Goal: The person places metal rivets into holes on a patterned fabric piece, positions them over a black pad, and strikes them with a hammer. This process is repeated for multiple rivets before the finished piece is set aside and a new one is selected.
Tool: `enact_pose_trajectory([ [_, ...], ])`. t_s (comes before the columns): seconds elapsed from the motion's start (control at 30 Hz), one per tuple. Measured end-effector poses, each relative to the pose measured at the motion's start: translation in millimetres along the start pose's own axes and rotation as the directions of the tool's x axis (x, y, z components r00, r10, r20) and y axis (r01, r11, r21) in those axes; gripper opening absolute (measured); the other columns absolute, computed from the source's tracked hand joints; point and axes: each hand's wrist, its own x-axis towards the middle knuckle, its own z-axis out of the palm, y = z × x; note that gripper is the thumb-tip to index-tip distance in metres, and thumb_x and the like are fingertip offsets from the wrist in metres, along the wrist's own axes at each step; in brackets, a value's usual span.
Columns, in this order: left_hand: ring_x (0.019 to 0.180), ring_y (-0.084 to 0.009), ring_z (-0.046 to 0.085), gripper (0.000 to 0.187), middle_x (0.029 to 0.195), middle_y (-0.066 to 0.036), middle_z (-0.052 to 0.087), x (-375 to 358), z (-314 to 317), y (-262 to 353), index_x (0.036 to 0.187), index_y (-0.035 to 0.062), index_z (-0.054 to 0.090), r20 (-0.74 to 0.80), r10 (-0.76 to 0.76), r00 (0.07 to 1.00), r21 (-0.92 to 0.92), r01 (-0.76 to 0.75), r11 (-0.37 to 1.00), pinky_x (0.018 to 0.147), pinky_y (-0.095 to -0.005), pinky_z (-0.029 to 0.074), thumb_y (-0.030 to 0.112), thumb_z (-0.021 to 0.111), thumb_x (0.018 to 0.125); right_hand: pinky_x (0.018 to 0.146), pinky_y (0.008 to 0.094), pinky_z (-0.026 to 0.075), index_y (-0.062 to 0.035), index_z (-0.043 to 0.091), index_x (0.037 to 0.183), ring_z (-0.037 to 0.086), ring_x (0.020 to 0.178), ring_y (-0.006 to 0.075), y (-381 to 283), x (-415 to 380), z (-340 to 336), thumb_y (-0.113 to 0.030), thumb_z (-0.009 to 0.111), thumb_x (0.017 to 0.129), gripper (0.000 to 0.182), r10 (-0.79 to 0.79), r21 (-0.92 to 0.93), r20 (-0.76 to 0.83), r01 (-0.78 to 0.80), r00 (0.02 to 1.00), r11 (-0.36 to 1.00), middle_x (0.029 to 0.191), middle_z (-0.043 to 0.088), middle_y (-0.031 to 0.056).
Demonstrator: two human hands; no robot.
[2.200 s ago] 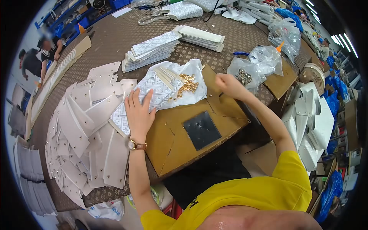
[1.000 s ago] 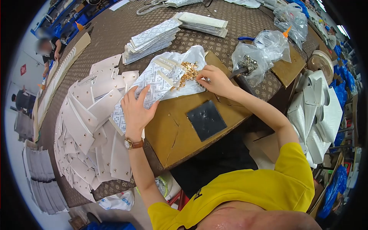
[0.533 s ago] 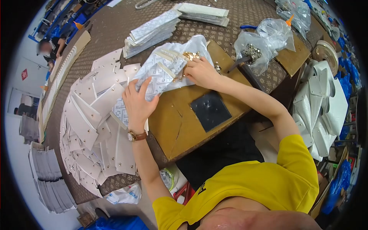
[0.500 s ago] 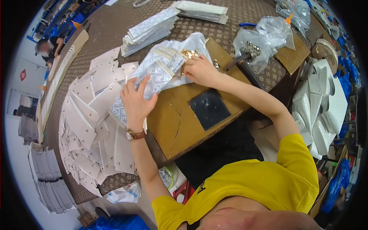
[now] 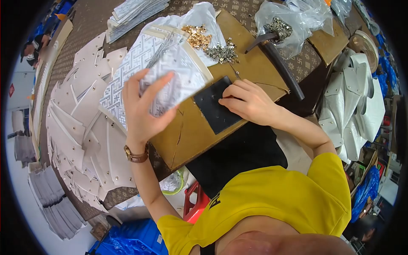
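Observation:
My left hand [image 5: 144, 106] grips a patterned grey-and-white panel [image 5: 189, 70], blurred by motion and tilted above the board. Its thumb and fingers are closed around the panel's near end. My right hand [image 5: 250, 102] is over the right side of a black square pad [image 5: 214, 112], with thumb and fingertips pinched together; whatever they hold is too small to make out. The pad lies on a cracked brown board [image 5: 170, 146]. Beyond it are a pile of gold-coloured metal fasteners [image 5: 197, 37] and a pile of silvery ones [image 5: 223, 53].
A large heap of pale panels with metal studs [image 5: 80, 127] covers the left side. A hammer [image 5: 282, 70] lies on the right, beside a clear plastic bag [image 5: 293, 42] of metal pieces. White folded pieces [image 5: 352, 97] are stacked at far right. Another person is at far left.
My left hand has lifted a patterned panel off the stack. My right hand has left the gold fasteners and come back to the black pad. The camera view has shifted.

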Motion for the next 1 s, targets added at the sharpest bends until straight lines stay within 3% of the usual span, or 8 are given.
enact_pose_trajectory([
  [0.13, 0.122, -0.0339, 0.057, 0.068, 0.136, -0.014, 0.059, -11, 7, 8, 0.131, 0.0251, 0.077, 0.209, 0.044, 0.977, -0.08, -0.028, 0.996, 0.101, -0.0447, 0.045, 0.022, 0.089, 0.064, 0.079, 0.0335, 0.053, -0.0034, 0.071, 0.107, 0.067, 0.093, 0.021, 1, -7, -10, 0.0, 0.075, 0.094, 0.014, 0.227, 0.322, -0.089, -0.187, 0.97, 0.928, 0.103, 0.066, 0.0083],
  [0.17, 0.123, -0.0339, 0.057, 0.07, 0.137, -0.014, 0.058, -12, 9, 11, 0.132, 0.0259, 0.077, 0.271, 0.068, 0.96, -0.127, -0.034, 0.991, 0.101, -0.0453, 0.046, 0.021, 0.089, 0.063, 0.079, 0.0335, 0.053, -0.0034, 0.071, 0.107, 0.067, 0.093, 0.021, -4, -7, -14, 0.0, 0.075, 0.094, 0.014, 0.238, 0.319, -0.08, -0.201, 0.968, 0.926, 0.103, 0.066, 0.0083],
  [0.2, 0.123, -0.0338, 0.057, 0.071, 0.137, -0.013, 0.058, -14, 12, 15, 0.132, 0.0266, 0.076, 0.329, 0.092, 0.94, -0.172, -0.036, 0.984, 0.101, -0.0458, 0.046, 0.021, 0.089, 0.062, 0.077, 0.0312, 0.053, -0.0035, 0.07, 0.109, 0.067, 0.092, 0.0173, -12, -7, -19, 0.0, 0.074, 0.096, 0.015, 0.436, 0.529, -0.033, -0.355, 0.899, 0.771, 0.102, 0.066, 0.0073],
  [0.27, 0.123, -0.0337, 0.057, 0.072, 0.138, -0.012, 0.059, -17, 23, 26, 0.133, 0.0276, 0.075, 0.366, 0.118, 0.923, -0.22, -0.037, 0.975, 0.102, -0.0465, 0.046, 0.02, 0.089, 0.062, 0.074, 0.0266, 0.052, -0.0035, 0.069, 0.115, 0.065, 0.09, 0.0099, -23, -5, -22, -0.002, 0.073, 0.099, 0.017, 0.718, 0.818, 0.177, -0.506, 0.673, 0.273, 0.1, 0.066, 0.0054],
  [0.3, 0.123, -0.0337, 0.057, 0.073, 0.138, -0.011, 0.059, -18, 27, 33, 0.134, 0.0286, 0.075, 0.4, 0.147, 0.905, -0.259, -0.042, 0.965, 0.102, -0.0472, 0.047, 0.02, 0.089, 0.063, 0.074, 0.0266, 0.052, -0.0035, 0.069, 0.115, 0.065, 0.09, 0.0099, -23, -7, -20, -0.002, 0.073, 0.099, 0.017, 0.718, 0.819, 0.18, -0.507, 0.672, 0.269, 0.1, 0.066, 0.0054],
  [0.4, 0.123, -0.0333, 0.057, 0.075, 0.141, -0.009, 0.059, -18, 33, 41, 0.136, 0.0304, 0.073, 0.445, 0.172, 0.879, -0.267, -0.054, 0.962, 0.102, -0.048, 0.047, 0.019, 0.088, 0.063, 0.067, 0.0233, 0.048, -0.004, 0.067, 0.121, 0.059, 0.084, 0.0025, -20, -16, -15, -0.006, 0.074, 0.102, 0.021, 0.618, 0.605, 0.133, -0.558, 0.774, 0.568, 0.096, 0.065, 0.0013],
  [0.73, 0.118, -0.0318, 0.057, 0.076, 0.158, 0.004, 0.055, -19, 36, 44, 0.137, 0.0296, 0.071, 0.486, 0.173, 0.857, -0.172, -0.101, 0.98, 0.101, -0.047, 0.048, 0.02, 0.087, 0.063, 0.059, 0.024, 0.043, -0.0042, 0.07, 0.12, 0.053, 0.067, 0.0059, -14, -11, 0, -0.008, 0.076, 0.1, 0.021, 0.612, 0.532, 0.1, -0.562, 0.784, 0.633, 0.082, 0.062, -0.0006],
  [1.0, 0.115, -0.0321, 0.056, 0.073, 0.157, 0.007, 0.057, -20, 40, 45, 0.134, 0.0279, 0.072, 0.488, 0.178, 0.855, -0.181, -0.101, 0.978, 0.1, -0.0454, 0.049, 0.02, 0.085, 0.063, 0.06, 0.0264, 0.047, -0.0031, 0.072, 0.119, 0.057, 0.066, 0.0099, -10, -13, 2, -0.009, 0.077, 0.099, 0.021, 0.579, 0.51, 0.072, -0.529, 0.812, 0.678, 0.082, 0.066, 0.0026],
])
